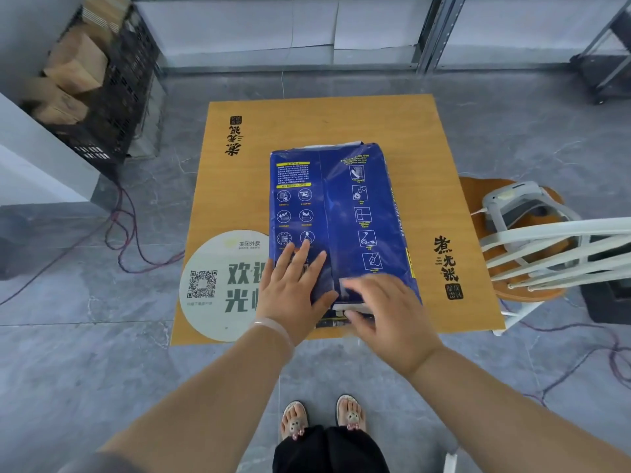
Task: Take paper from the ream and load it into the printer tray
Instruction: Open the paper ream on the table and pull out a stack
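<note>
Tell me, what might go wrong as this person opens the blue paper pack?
The blue wrapped ream of paper lies at the near edge of the small orange wooden table, so tugging could slide it off. The left hand only rests flat on top, while the right hand works at the near end, where sheets might crease or spill.

blue ream [345, 213], wooden table [392, 124], two hands

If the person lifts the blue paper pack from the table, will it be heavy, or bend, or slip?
The paper pack looks thick and full, so probably heavy for its size. It lies flat and blocky, so it should stay fairly stiff. Its blue wrapper looks glossy and its near end, under the right hand, seems open, so sheets may slide out if tilted.
</note>
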